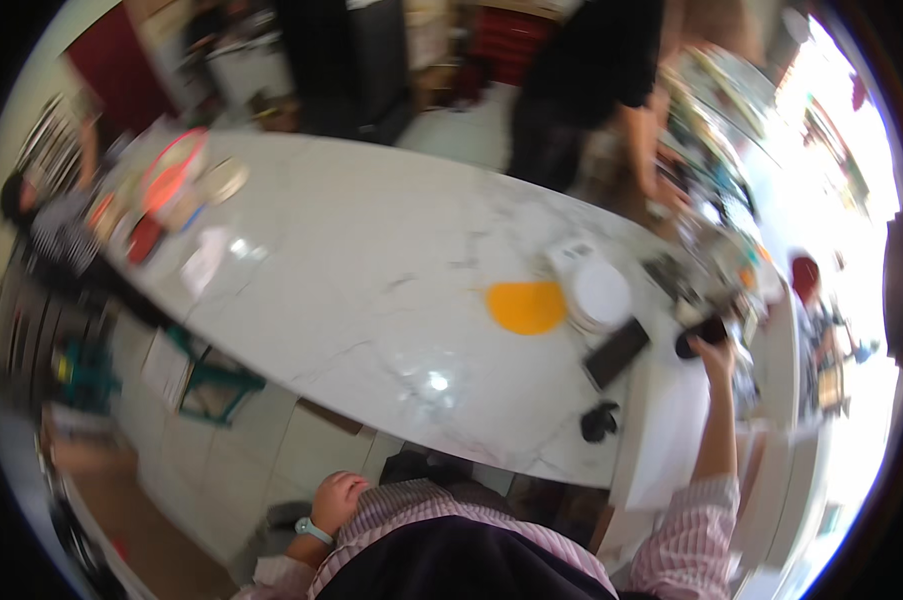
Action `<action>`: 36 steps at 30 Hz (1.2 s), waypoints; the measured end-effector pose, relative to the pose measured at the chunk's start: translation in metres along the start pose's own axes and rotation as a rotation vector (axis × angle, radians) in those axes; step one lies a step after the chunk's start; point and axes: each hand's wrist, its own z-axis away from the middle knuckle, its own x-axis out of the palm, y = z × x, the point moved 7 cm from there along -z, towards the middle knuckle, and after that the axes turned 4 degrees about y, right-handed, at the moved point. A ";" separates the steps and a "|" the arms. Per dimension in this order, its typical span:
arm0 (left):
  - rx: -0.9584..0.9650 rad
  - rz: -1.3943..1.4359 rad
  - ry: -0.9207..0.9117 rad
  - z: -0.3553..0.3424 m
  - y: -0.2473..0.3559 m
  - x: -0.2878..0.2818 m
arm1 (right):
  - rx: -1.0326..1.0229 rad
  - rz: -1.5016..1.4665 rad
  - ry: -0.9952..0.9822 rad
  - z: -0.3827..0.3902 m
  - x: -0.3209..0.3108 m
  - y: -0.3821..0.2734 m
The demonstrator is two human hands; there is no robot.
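At the counter's right end my right hand [711,358] grips a dark, blurred object [699,334]. Just left of it a black phone [616,353] lies on the white marble-look counter [371,260]. A small black item [598,422] sits nearer me. An orange round mat [524,307] lies beside a white device with a round top [596,295]. My left hand [339,497], with a watch at the wrist, is held at my waist with curled fingers and nothing visible in them.
Pink-rimmed containers [176,185] are at the counter's far left. A person in stripes [61,230] stands beyond that end; another in dark clothes [571,90] works across the counter. Blurred clutter [711,275] crowds the right side. A green stool [211,385] stands below left.
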 end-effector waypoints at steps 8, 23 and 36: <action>-0.690 -0.160 -0.006 0.193 -0.175 0.022 | 0.075 0.006 -0.122 0.012 0.045 -0.015; -0.737 0.265 0.459 0.152 -0.360 -0.138 | -0.340 -0.230 -0.051 0.174 0.240 -0.362; -0.163 0.396 0.770 0.021 -0.315 -0.403 | 0.626 -0.805 -1.668 0.674 0.721 -0.654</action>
